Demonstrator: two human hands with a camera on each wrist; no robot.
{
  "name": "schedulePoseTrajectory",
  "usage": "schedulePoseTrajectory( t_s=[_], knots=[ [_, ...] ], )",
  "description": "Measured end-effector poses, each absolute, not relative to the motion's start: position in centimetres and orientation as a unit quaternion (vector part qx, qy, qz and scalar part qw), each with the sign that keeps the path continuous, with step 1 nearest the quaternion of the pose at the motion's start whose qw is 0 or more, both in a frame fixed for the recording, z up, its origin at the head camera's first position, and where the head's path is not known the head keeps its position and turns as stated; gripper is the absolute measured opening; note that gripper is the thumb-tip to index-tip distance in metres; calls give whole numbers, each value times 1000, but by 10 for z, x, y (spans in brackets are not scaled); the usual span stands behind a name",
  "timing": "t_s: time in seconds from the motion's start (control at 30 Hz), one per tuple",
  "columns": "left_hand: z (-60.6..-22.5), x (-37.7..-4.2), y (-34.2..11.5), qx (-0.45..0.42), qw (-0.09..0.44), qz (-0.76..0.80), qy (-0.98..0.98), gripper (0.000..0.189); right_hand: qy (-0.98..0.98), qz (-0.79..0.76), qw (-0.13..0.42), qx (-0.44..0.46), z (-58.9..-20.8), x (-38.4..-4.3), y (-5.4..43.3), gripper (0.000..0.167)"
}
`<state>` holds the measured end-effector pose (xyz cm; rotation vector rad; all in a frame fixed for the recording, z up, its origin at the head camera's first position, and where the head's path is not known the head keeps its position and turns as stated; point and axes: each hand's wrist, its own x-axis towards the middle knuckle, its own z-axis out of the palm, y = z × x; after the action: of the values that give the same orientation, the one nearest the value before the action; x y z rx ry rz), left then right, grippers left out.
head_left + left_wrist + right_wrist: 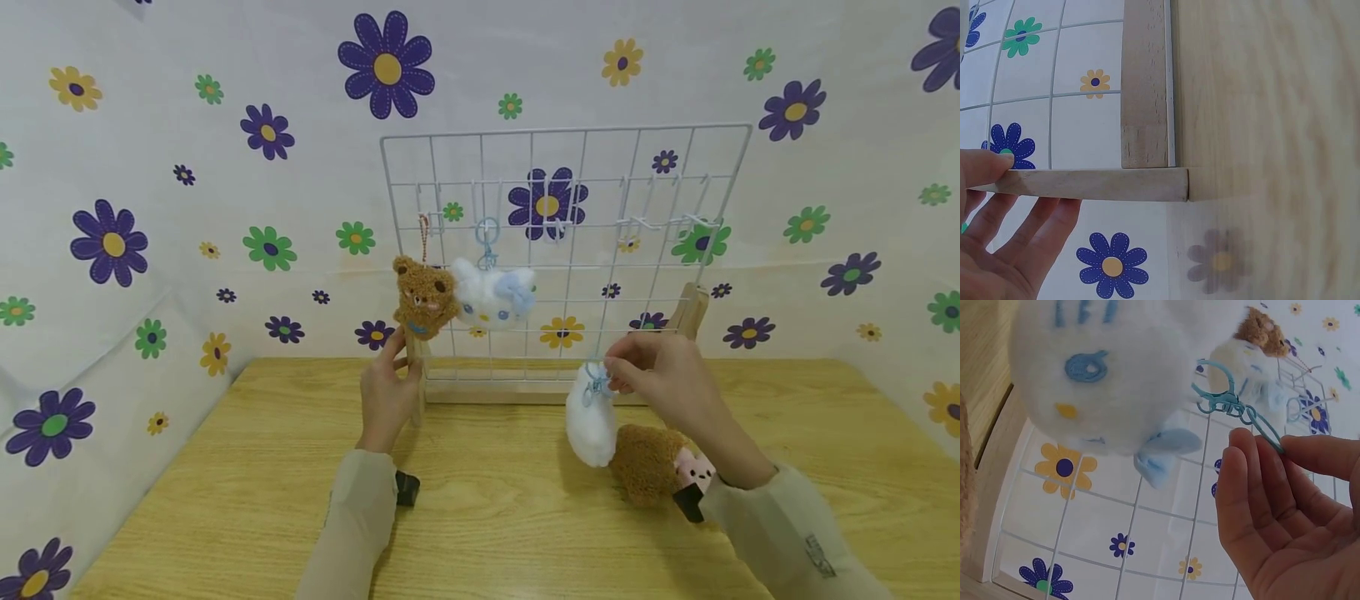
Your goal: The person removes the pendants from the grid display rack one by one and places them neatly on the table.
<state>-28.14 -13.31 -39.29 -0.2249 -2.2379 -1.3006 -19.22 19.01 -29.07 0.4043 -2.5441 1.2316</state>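
Note:
My left hand (pixel 386 396) grips the wooden side post (pixel 1097 185) of a white wire grid rack (pixel 566 132), thumb on one side and fingers on the other. Between thumb and fingertips, my right hand (pixel 667 375) pinches the light-blue ring (pixel 1267 432) of a plush keychain. From its clasp (pixel 1222 400) hangs the white plush (pixel 1104 375), with stitched blue eye, yellow nose and blue bow, in front of the grid's lower right. Below the right wrist lies a brown fluffy plush (pixel 645 462) with a pink face, partly covered by the sleeve.
A brown bear plush (pixel 423 304) on a beaded chain and a white plush head (pixel 480 304) with a blue bow hang at the grid's left. Several bare white hooks (pixel 637 223) stick out farther right. The rack stands on a wood-grain table (pixel 495 508) before a flowered backdrop (pixel 300 192).

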Motion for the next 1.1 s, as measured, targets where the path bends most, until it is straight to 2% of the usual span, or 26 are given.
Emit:
schedulePoseTrajectory(
  t_s=[0.43,0.63,1.1],
  knots=[
    [-393,-283,-133,-87,271,-482,-829,55,-889,404,127,176,-299,-171,189,4],
    [-393,-283,-133,-87,268,-486,-828,54,-891,386,127,205,-303,-164,188,7],
    [-392,-281,-134,-82,259,-488,-829,55,-912,347,103,194,-306,-152,186,8]
  ],
)
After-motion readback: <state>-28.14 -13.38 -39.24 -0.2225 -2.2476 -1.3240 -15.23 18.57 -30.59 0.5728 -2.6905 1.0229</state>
